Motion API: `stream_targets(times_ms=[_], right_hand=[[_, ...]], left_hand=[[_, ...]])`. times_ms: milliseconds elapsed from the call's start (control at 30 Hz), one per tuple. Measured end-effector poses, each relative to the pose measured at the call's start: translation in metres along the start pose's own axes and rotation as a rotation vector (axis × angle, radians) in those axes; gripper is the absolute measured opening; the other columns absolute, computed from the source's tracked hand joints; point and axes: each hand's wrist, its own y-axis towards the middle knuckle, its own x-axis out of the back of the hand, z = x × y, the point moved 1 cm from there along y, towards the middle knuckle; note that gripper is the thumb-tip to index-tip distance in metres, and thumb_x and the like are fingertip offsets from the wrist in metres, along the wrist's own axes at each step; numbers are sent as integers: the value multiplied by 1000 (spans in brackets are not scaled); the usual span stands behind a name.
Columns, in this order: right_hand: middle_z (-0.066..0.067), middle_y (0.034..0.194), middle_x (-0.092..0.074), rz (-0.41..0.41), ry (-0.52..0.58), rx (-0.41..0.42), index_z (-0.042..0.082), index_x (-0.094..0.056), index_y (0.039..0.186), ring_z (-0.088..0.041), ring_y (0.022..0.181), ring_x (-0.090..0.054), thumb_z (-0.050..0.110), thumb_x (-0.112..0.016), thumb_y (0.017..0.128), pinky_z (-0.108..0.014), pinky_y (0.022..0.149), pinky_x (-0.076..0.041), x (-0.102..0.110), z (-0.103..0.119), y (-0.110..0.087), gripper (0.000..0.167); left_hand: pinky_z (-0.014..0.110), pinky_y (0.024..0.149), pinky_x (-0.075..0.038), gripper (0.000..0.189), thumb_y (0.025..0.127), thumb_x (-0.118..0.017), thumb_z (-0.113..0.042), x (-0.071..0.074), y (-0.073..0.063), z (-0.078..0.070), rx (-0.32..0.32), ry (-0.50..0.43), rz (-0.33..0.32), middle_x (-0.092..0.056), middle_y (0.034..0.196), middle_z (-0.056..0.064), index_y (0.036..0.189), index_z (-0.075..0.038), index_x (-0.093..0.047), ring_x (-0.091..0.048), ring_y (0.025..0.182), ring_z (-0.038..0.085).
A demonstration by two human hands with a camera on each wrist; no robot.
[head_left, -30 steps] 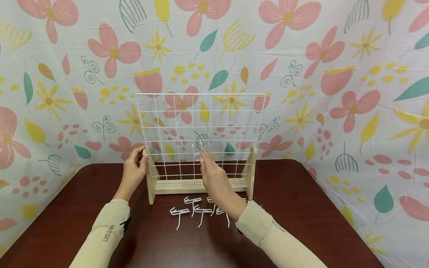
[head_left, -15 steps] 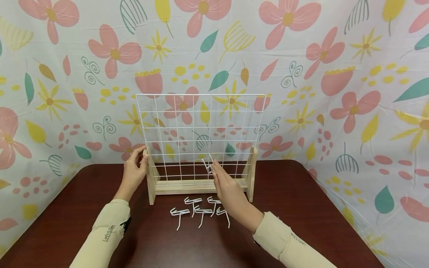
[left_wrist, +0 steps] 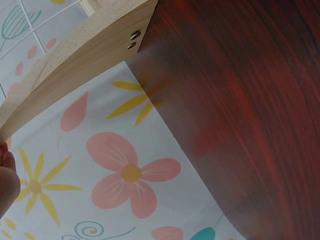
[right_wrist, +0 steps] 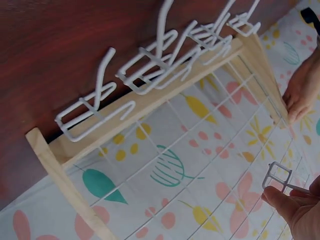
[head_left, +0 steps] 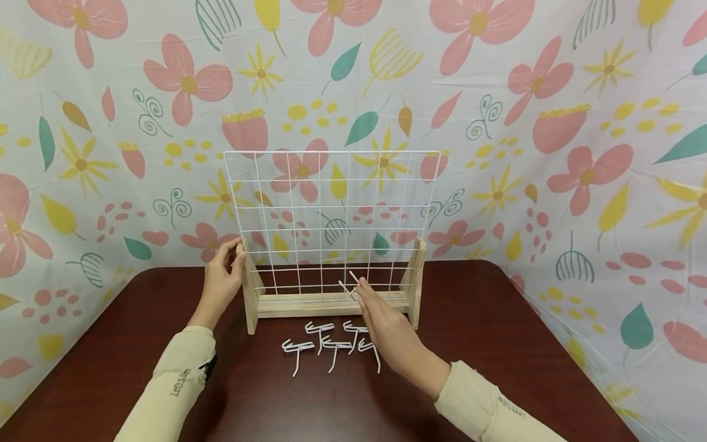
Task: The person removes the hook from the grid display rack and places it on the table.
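A white wire grid panel [head_left: 320, 229] stands upright in a light wooden stand [head_left: 331, 302]. My left hand [head_left: 220, 279] grips the top of the stand's left post [head_left: 250, 294] with thumb and fingers. Only a bit of that hand [left_wrist: 7, 180] shows at the edge of the left wrist view. Between the thumb and fingers of my right hand [head_left: 394, 331] is a white wire hook [right_wrist: 278, 175], in front of the grid's lower right part, its two prongs pointing up and left in the head view. Several like hooks [head_left: 336, 345] lie on the table before the stand.
The dark reddish wooden table [head_left: 486, 368] has rounded far corners. Behind it hangs a floral curtain [head_left: 497, 92], close beyond the grid. Two screw heads [left_wrist: 134, 36] show on the post's outer side in the left wrist view.
My right hand has moved down and to the right with the hook, from the middle of the grid toward its lower bar. The left hand has stayed on the post.
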Motion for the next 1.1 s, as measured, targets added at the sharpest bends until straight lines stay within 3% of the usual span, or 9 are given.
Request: stream_targets(times_ms=[167, 367, 467, 867, 1100], right_hand=[[-29, 122, -59, 35, -20, 65, -13, -55, 119, -32, 107, -63, 11, -32, 106, -34, 77, -55, 4, 2, -10, 36], [-29, 121, -60, 66, -59, 131, -14, -55, 118, -33, 103, -65, 10, -30, 106, -34, 77, -55, 5, 5, -21, 36], [-28, 119, -61, 81, -80, 154, -14, -55, 117, -32, 104, -64, 10, -28, 106, -34, 79, -54, 5, 6, -26, 38], [-26, 120, -61, 202, -202, 266, -11, -56, 115, -30, 107, -64, 6, -18, 106, -34, 81, -55, 1, 13, -47, 43], [-24, 115, -63, 337, -323, 352, -7, -61, 109, -27, 105, -65, -1, -7, 104, -29, 84, -53, -1, 20, -58, 54]], left_hand=[[5, 76, -40, 36, 99, -51, -4, -1, 1, 0, 3, 2, 7, -59, 117, 28, 133, 8, -49, -51, 96, 0], [3, 79, -38, 37, 99, -50, -3, 0, 0, 0, 7, -2, 28, -56, 121, 30, 135, 8, -47, -56, 108, 30], [2, 81, -36, 38, 100, -49, -4, -1, 0, 0, 12, -12, 36, -54, 124, 31, 135, 9, -46, -53, 114, 38], [2, 79, -38, 36, 98, -51, -1, -2, 0, 2, 4, -9, 10, -58, 120, 29, 133, 8, -48, -56, 109, 33], [2, 79, -37, 37, 99, -51, -2, 0, 0, 3, -3, 1, 14, -57, 119, 29, 134, 7, -48, -55, 109, 33]])
